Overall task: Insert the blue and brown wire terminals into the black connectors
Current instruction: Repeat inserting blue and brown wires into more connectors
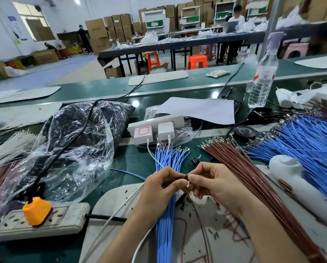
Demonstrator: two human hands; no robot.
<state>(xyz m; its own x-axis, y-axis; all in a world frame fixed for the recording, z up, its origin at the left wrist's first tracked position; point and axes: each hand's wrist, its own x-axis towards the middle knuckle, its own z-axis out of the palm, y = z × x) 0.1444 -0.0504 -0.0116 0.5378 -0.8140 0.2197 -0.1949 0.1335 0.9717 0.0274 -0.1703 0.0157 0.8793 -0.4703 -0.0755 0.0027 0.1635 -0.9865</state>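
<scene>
Near the surface's [132,162] front edge, left hand [159,188] and right hand [214,184] together pinch a black connector [184,176] (wire hidden), likely mid-insertion; next needs a straight, firm push.

No legible text; bottle label [263,77], carton stickers [116,21], wall posters [11,19] blurred.
</scene>
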